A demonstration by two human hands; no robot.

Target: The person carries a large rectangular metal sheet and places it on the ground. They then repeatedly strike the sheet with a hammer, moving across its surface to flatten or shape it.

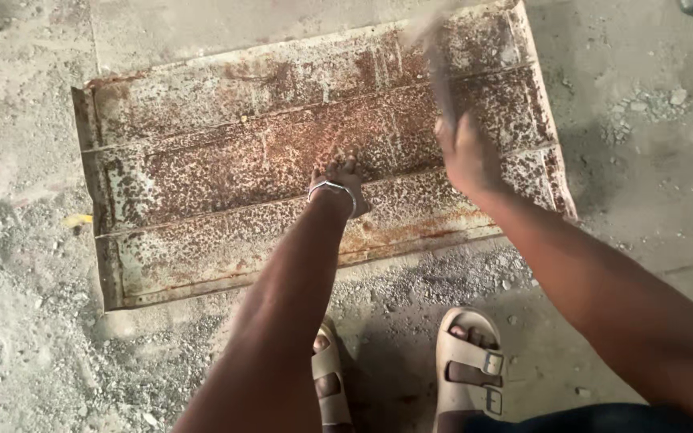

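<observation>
Rusty metal sheet is lying flat on the concrete floor. It is being steadied by the left hand, fingers pressed down together. A blurred tool, likely a brush, is being gripped by the right hand; judged mid-scrub, further strokes needed over remaining rust.

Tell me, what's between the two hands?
Only bare rusty sheet, seen in the head view. The left hand presses on it; the right hand grips a blurred tool above it.

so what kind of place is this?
Probably a rough workshop yard or building site, worked at ground level. A rusty ribbed metal sheet lies flat on a dusty concrete floor strewn with grit and rubble. The left hand presses on the sheet; the right hand swings a blurred tool.
</observation>
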